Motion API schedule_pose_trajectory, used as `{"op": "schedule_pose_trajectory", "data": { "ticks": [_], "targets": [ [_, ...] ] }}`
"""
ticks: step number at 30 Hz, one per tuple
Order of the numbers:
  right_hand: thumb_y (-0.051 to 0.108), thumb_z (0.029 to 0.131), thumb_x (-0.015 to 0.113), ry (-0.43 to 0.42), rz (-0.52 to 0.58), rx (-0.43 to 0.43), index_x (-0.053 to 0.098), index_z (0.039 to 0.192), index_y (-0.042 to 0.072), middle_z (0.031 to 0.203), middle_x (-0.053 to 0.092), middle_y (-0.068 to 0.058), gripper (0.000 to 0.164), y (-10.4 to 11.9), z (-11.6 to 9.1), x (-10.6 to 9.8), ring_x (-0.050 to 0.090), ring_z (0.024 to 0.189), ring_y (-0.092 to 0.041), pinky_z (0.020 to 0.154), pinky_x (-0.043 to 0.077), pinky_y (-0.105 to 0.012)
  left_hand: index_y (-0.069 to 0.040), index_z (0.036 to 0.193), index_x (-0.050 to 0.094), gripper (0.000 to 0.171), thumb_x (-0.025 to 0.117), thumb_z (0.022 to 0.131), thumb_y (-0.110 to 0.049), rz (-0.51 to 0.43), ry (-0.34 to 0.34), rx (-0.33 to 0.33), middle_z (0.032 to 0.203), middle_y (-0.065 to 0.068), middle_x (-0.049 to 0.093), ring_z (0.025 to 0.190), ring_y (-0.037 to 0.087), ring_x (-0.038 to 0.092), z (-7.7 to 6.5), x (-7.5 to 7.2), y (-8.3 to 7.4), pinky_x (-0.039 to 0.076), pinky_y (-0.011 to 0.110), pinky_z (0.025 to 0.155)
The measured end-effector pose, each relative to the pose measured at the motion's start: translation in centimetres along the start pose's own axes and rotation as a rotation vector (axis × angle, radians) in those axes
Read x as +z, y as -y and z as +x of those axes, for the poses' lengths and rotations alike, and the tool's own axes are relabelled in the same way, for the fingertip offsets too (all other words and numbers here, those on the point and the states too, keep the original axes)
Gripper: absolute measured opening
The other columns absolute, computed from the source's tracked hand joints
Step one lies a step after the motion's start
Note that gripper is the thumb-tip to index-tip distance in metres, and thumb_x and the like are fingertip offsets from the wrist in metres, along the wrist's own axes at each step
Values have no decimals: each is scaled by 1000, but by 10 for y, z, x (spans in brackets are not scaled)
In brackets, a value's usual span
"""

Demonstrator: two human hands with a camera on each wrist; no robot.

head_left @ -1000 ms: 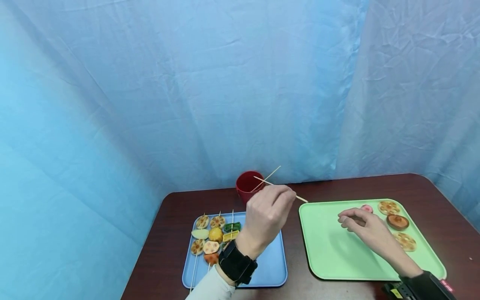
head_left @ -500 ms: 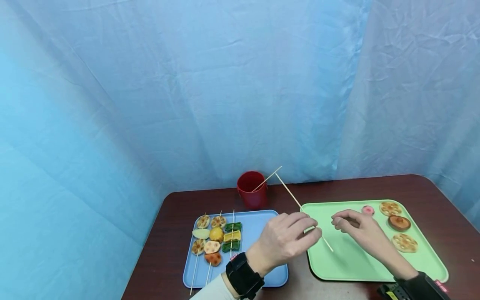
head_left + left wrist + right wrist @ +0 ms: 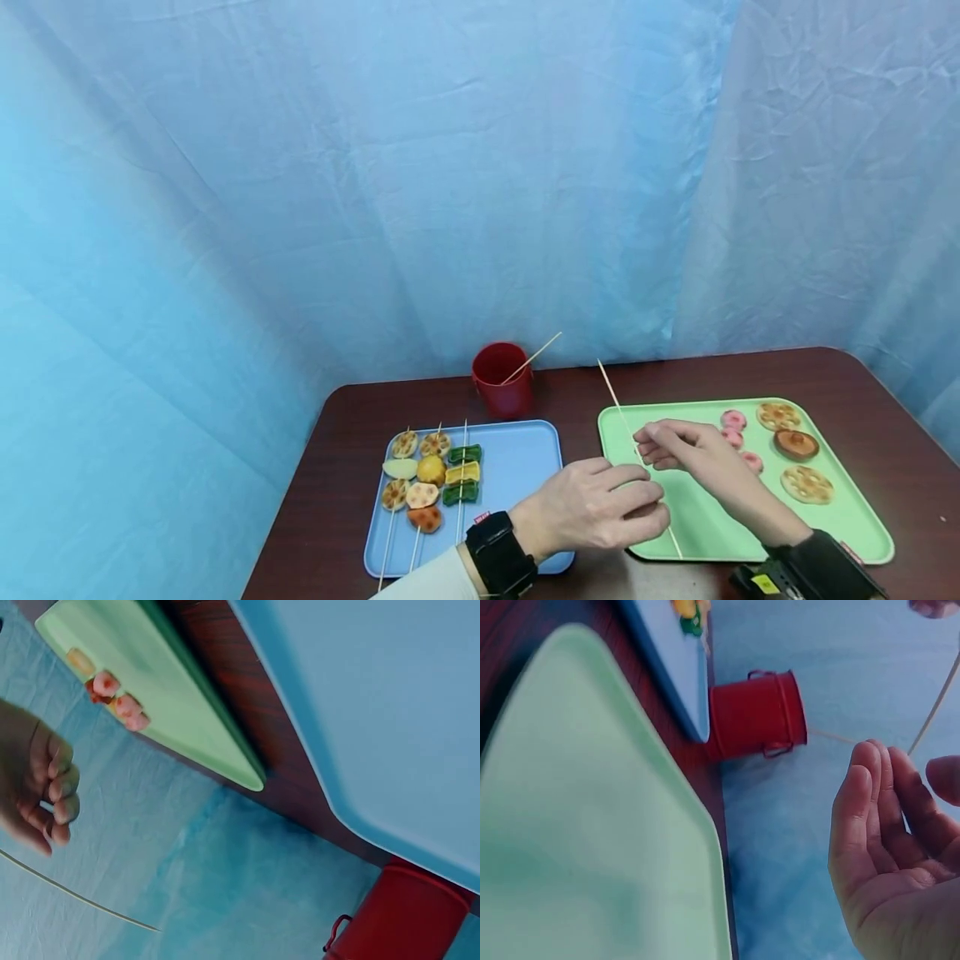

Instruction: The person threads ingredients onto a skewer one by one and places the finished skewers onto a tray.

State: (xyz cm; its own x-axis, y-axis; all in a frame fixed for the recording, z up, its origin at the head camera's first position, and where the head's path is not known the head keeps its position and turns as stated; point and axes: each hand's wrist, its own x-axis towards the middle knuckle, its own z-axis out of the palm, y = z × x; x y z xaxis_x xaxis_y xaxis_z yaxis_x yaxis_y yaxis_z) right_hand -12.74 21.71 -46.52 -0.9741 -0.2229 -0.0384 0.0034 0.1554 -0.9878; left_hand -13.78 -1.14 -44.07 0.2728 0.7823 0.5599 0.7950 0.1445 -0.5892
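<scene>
My left hand [image 3: 600, 507] pinches a thin wooden skewer [image 3: 617, 404] over the near left corner of the green tray [image 3: 705, 533]. The bare stick slants up and away, its far tip above the table's back edge. Close beside it is my right hand [image 3: 693, 454], fingers loosely bent and holding nothing. In the right wrist view the right hand [image 3: 900, 840] shows a gap between thumb and index finger, with the skewer [image 3: 936, 705] passing behind the fingertips. Several pink ring-like pieces [image 3: 733, 420] lie on the green tray, partly behind the right hand.
On the blue tray [image 3: 525, 458] at left lie loaded skewers with lotus slices [image 3: 395, 494], green and yellow pieces [image 3: 462, 472]. Behind it stands a red bucket [image 3: 504, 396] with one skewer [image 3: 536, 357]. Lotus slices [image 3: 807, 484] and a brown mushroom-like piece [image 3: 796, 444] occupy the green tray's right side.
My left hand has carried the skewer from beside the red bucket rightward and nearer, turning it more upright. The right hand has shifted left toward it, uncovering more pink pieces.
</scene>
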Motion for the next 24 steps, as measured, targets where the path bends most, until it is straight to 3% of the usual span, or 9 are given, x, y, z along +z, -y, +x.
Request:
{"op": "schedule_pose_trajectory", "data": {
  "ticks": [6, 13, 16, 18, 20, 22, 24],
  "targets": [
    [38, 110, 50, 56, 100, 85, 65, 118, -5, 105, 67, -15, 47, 4, 3, 5, 67, 92, -28, 84, 58, -36, -27, 103, 73, 21, 55, 101, -16, -57, 56, 39, 103, -9, 68, 101, 7, 65, -1, 5, -6, 46, 15, 75],
    [30, 109, 54, 112, 223, 86, 66, 114, 0, 90, 62, -2, 33, -1, 3, 3, 59, 77, -12, 76, 54, -30, -27, 106, 72, 23, 53, 103, -14, -98, 112, 32, 107, -9, 68, 102, 8, 63, -7, 8, -11, 46, 15, 76],
    [29, 109, 54, 105, 245, 93, 66, 116, 1, 87, 62, 0, 31, -2, 4, 1, 59, 77, -11, 76, 55, -29, -28, 112, 72, 25, 53, 104, -14, -102, 140, -4, 114, -9, 68, 108, 9, 63, -12, 7, -12, 48, 15, 81],
    [29, 109, 55, 81, 243, 102, 67, 117, 2, 87, 62, 0, 31, -2, 4, 1, 60, 78, -11, 77, 55, -29, -27, 117, 72, 26, 53, 103, -15, -128, 156, -67, 119, -7, 69, 111, 9, 63, -17, 7, -14, 48, 16, 86],
    [30, 108, 56, 52, 234, 110, 66, 118, 2, 88, 63, -1, 31, -3, 4, 1, 61, 79, -11, 78, 57, -30, -23, 122, 71, 27, 55, 101, -15, -194, 172, -181, 122, -4, 68, 114, 11, 62, -21, 7, -18, 48, 17, 93],
    [30, 108, 56, 24, 221, 112, 66, 119, 1, 89, 64, -2, 32, -3, 4, 2, 62, 80, -12, 80, 57, -32, -17, 124, 69, 28, 58, 99, -14, -288, 174, -352, 124, -1, 66, 114, 11, 62, -25, 7, -24, 47, 16, 96],
    [30, 108, 56, 3, 201, 107, 66, 120, 1, 90, 64, -2, 33, -3, 5, 3, 63, 81, -13, 82, 58, -34, -13, 124, 67, 28, 60, 97, -13, -426, 170, -583, 123, 0, 65, 110, 10, 62, -28, 6, -31, 47, 16, 97]
  ]
}}
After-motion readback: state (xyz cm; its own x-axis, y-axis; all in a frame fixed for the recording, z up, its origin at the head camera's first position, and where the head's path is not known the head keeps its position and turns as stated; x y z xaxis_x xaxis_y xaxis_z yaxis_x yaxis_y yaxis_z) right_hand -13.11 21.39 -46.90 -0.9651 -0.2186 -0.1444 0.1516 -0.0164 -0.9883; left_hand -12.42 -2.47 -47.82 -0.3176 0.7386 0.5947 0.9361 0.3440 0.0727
